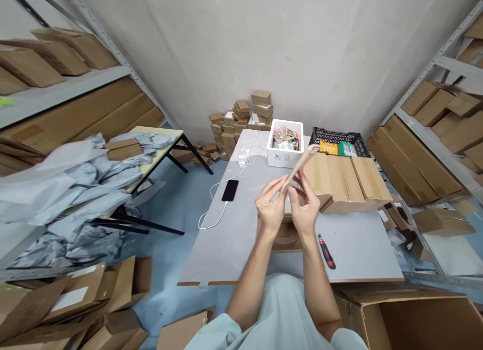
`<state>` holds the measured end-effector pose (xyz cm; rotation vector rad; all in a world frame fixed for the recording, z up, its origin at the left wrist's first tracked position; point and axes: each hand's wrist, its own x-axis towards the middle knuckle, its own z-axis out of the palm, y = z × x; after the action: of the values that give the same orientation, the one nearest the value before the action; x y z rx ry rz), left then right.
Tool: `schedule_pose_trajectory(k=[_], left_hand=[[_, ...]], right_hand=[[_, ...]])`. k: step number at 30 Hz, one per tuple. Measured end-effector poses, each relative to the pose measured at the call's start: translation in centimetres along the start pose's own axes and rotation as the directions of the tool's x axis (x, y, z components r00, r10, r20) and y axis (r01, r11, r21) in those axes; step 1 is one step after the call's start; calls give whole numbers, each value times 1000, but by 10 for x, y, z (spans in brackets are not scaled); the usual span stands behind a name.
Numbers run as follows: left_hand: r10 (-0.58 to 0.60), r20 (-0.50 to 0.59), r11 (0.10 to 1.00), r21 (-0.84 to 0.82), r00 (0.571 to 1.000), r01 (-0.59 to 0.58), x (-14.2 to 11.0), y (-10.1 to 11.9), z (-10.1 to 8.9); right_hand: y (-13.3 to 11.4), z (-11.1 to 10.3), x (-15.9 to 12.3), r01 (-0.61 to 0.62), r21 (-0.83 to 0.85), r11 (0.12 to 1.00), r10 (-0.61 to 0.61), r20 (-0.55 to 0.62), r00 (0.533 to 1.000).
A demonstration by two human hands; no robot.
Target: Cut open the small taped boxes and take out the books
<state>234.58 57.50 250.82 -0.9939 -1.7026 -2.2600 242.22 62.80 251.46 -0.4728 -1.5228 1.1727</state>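
Note:
Both hands grip a thin, flat, tan packet [301, 165], seen nearly edge-on and tilted up to the right; its exact kind is not clear. My left hand [270, 206] pinches its lower end from the left. From the right, my right hand [305, 204] holds the same end, thumbs close together. Beneath the wrists an open cardboard box [286, 237] sits on the grey table [219, 249], partly hidden by my forearms. A red and black box cutter [326, 252] lies to the right of my right forearm.
Closed cardboard boxes [345, 181] stand in a row on the right. Behind are a white foam box [286, 158] of colourful packets and a black crate [341, 136]. A phone [230, 190] with a white cable lies left. A large open carton [411, 299] stands below the front right edge.

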Motion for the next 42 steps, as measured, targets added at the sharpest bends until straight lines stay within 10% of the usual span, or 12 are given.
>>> schedule_pose_trajectory(k=[6,11,18,29,34,42], left_hand=[[43,351,999,-36,935,-32,5,1,-7],[-99,67,995,23,993,98,17,-2,-15],[-387,162,895,-172,908,413,15,-12,-15],[-126,192,991,-10,973,131,23,-14,-24],[-158,155,987,-6,975,161,24,-26,-23],[-589,247,797,23,769,603,19,-65,-29]], right_hand=[[-3,-1,6,-147,85,985,155,-93,984],[4,-13,12,-251,195,948,263,-35,964],[22,-16,14,-311,224,924,320,-3,948],[42,-32,23,-101,249,963,102,9,995],[50,-34,26,-196,143,970,205,-50,977],[89,-35,22,-564,110,819,566,8,824]])
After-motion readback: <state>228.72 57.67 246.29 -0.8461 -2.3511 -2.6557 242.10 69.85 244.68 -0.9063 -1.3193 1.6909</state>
